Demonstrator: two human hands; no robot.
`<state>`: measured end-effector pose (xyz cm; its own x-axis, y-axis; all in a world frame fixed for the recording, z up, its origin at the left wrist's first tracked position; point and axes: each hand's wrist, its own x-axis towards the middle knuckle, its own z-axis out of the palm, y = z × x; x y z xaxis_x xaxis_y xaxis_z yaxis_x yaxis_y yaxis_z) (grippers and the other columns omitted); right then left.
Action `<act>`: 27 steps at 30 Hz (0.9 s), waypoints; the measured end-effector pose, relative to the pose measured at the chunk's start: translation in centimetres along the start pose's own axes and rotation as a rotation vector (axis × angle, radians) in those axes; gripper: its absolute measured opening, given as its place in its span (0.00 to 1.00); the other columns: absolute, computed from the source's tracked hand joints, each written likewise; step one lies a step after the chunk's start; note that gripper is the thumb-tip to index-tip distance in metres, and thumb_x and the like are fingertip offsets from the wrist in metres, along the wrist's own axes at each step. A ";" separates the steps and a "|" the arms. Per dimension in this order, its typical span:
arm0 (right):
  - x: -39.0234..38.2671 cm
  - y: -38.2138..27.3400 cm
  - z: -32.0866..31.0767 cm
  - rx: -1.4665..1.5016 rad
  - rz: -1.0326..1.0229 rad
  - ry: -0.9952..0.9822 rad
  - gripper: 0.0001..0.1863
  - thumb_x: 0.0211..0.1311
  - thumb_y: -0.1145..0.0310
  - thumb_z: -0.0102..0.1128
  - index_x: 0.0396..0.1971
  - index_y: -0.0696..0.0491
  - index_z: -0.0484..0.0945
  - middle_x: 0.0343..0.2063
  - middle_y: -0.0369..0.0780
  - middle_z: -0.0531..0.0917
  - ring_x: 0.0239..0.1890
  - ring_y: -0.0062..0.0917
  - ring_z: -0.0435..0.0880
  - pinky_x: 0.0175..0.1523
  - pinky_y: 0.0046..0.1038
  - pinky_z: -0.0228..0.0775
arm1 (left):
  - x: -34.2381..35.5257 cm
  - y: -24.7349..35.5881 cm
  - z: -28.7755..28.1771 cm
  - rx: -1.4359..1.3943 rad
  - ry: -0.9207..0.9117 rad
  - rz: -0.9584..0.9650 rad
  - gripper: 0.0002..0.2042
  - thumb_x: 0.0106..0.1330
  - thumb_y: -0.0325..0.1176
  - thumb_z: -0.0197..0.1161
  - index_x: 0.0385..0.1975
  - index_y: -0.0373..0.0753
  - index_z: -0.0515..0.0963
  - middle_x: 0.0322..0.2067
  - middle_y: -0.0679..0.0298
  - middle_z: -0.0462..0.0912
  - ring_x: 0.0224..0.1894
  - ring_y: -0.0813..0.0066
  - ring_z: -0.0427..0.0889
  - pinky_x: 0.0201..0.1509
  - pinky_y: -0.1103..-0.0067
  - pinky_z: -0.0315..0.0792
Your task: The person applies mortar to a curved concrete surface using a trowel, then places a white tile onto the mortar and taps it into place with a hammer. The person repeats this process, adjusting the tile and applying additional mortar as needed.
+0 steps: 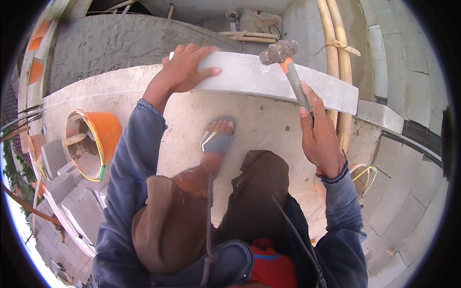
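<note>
A long light grey block (321, 89) lies crosswise in front of me. My left hand (189, 69) grips its left part, fingers curled over the far edge and thumb on the near face. In my right hand (317, 137) is a hammer (279, 52) with a worn, dirty head, an orange band and a grey handle. Its head is over the block's far edge; whether it touches the block I cannot tell. A shorter grey block (382, 115) sits just beyond the long block's right end.
An orange bucket (110, 134) with a trowel handle and stacked blocks (79, 211) are at left. Two bamboo poles (343, 62) run upright at right, beside block walls (410, 206). Grey plastered surface (96, 48) lies beyond the block. My sandalled foot (217, 137) is on the concrete below.
</note>
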<state>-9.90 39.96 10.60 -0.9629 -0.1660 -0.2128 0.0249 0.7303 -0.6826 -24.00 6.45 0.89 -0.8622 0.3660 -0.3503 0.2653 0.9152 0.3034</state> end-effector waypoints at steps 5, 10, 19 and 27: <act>-2.6 5.5 2.8 -0.103 -0.257 0.293 0.31 0.81 0.77 0.52 0.80 0.52 0.61 0.70 0.61 0.75 0.58 0.61 0.86 0.63 0.48 0.78 | -0.2 0.6 -0.1 -0.005 0.024 0.007 0.32 0.75 0.66 0.60 0.76 0.64 0.72 0.66 0.59 0.76 0.75 0.55 0.68 0.74 0.36 0.59; -1.2 4.8 1.8 -0.105 -0.028 0.004 0.32 0.83 0.73 0.52 0.82 0.51 0.59 0.66 0.62 0.79 0.57 0.60 0.87 0.59 0.45 0.80 | -0.5 0.3 0.4 -0.026 0.078 0.029 0.31 0.76 0.65 0.61 0.75 0.63 0.73 0.65 0.58 0.77 0.72 0.55 0.70 0.73 0.41 0.62; -1.0 6.7 2.1 -0.185 -0.194 0.200 0.29 0.84 0.73 0.51 0.79 0.61 0.59 0.73 0.62 0.72 0.71 0.57 0.78 0.74 0.44 0.70 | -0.2 0.6 0.0 -0.014 0.101 0.050 0.30 0.76 0.61 0.64 0.76 0.63 0.73 0.64 0.57 0.78 0.71 0.54 0.72 0.71 0.46 0.66; -3.4 8.1 -0.3 -0.071 0.041 0.259 0.28 0.88 0.66 0.45 0.79 0.63 0.58 0.74 0.61 0.70 0.76 0.54 0.72 0.78 0.45 0.64 | -0.1 -0.2 0.7 -0.040 0.095 0.024 0.30 0.73 0.64 0.65 0.73 0.67 0.75 0.66 0.59 0.77 0.73 0.54 0.70 0.70 0.35 0.64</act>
<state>-6.46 46.62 6.00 -0.9984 0.0327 -0.0471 0.0550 0.7791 -0.6245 -23.70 6.34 0.24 -0.8935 0.3682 -0.2572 0.2704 0.8983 0.3464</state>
